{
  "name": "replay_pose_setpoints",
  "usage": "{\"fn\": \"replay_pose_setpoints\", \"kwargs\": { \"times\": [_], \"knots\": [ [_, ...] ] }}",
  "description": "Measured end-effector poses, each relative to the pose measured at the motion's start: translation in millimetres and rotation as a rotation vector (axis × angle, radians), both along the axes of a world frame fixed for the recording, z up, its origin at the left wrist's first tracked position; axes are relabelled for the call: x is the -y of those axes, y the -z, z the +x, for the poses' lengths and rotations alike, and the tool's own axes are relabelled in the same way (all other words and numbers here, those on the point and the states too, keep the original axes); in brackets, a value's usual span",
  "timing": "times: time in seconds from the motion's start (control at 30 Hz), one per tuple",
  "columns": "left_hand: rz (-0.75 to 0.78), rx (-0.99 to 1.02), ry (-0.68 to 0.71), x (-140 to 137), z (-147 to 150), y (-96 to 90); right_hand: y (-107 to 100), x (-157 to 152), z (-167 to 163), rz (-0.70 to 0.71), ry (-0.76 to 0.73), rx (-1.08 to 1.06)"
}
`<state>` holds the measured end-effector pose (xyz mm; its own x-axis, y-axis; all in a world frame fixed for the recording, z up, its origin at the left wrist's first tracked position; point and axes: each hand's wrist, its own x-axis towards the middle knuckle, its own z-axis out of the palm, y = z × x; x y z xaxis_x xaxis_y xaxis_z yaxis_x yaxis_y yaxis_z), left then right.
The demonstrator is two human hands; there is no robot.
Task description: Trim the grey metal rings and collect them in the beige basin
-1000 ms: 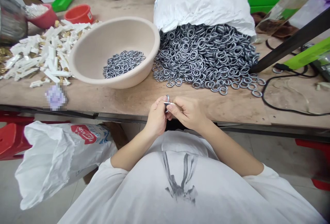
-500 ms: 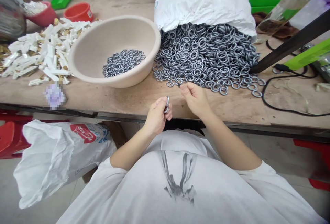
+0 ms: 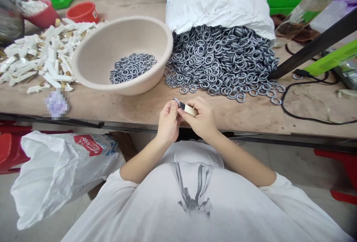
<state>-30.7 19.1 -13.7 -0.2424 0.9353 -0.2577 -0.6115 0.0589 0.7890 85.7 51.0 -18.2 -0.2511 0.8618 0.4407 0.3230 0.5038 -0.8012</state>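
Observation:
Pinched in my left hand (image 3: 169, 122) is a grey metal ring (image 3: 176, 102), its upper edge showing above the fingertips. My right hand (image 3: 202, 117) grips a small cream block with a dark end (image 3: 190, 110), whose exact kind I cannot make out. That dark end meets or nearly meets the ring. Both hands are close together over the table's front edge. Beyond them lies a large heap of similar rings (image 3: 217, 60), spilling from a white woven sack (image 3: 220, 9). To the heap's left, a beige basin (image 3: 92, 48) holds a smaller pile of rings (image 3: 132, 68).
White and brown pieces (image 3: 51, 54) are piled left of the basin, near a red bowl (image 3: 82, 12). On the right, a black bar (image 3: 312, 47) slants over the wooden table (image 3: 125, 108), with a black cable (image 3: 292, 112) below it. An open white sack (image 3: 55, 175) stands below on the left.
My right hand has come left and down from the edge of the heap to my left hand. Its block now shows clearly, against the ring. The left hand has turned slightly, raising the ring.

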Motion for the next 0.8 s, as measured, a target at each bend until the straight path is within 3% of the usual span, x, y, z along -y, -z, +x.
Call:
{"fn": "replay_pose_setpoints", "kwargs": {
  "times": [0.07,0.27,0.43,0.57,0.7,0.8],
  "knots": [
    [-0.018,-0.006,0.041,0,-1,-0.1,-1,0,0,-0.038,0.001,0.015],
    [0.018,-0.159,0.24,-3,-20,-3.9,-17,-19,7,-0.407,-0.148,-0.185],
    [0.039,-0.276,0.353,-3,-20,-4.0,-21,-23,4,-0.545,-0.245,-0.31],
    [0.042,-0.251,0.315,1,-13,0.7,-22,-13,0,-0.61,-0.318,-0.417],
    [0.078,-0.203,0.255,6,-7,1.3,-22,-7,-2,-0.685,-0.371,-0.392],
    [0.083,-0.164,0.263,8,-4,-4.5,-18,-11,1,-0.555,-0.252,-0.34]
  ]
}}
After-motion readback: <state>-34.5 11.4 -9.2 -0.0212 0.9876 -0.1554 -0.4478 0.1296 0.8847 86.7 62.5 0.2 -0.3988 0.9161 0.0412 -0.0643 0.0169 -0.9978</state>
